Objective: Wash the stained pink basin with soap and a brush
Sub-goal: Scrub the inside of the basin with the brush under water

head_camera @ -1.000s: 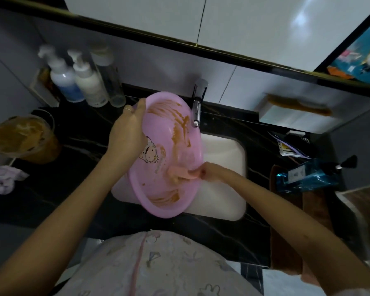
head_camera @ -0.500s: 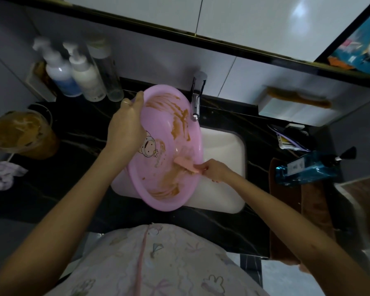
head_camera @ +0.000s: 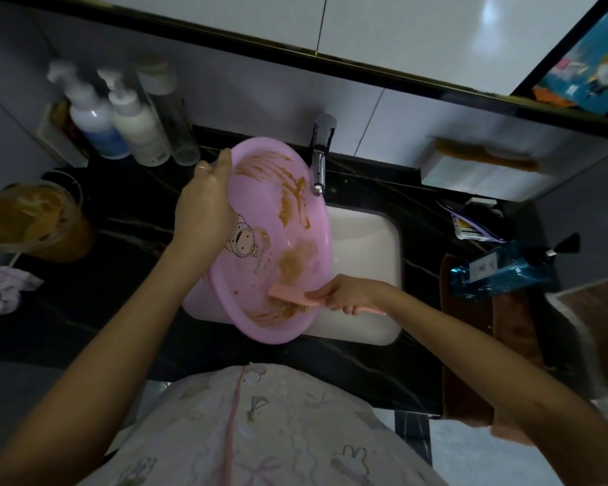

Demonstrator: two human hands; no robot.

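Note:
The pink basin (head_camera: 278, 205), smeared with brown stains and printed with a cartoon figure, is tilted over the white sink (head_camera: 365, 240). My left hand (head_camera: 204, 208) grips its upper left rim. My right hand (head_camera: 351, 292) holds the handle of a pink brush (head_camera: 292, 292), whose bristles press into the brown smear near the basin's lower rim.
A chrome tap (head_camera: 320, 159) stands behind the basin. Three bottles (head_camera: 134, 131) sit at the back left, a stained tub (head_camera: 32, 219) at the far left. A blue bottle (head_camera: 506, 271) lies on a brown towel (head_camera: 513, 331) to the right. The counter (head_camera: 120, 292) is black.
The brush has moved down from the basin's middle right to its lower rim. My left hand keeps its grip on the rim.

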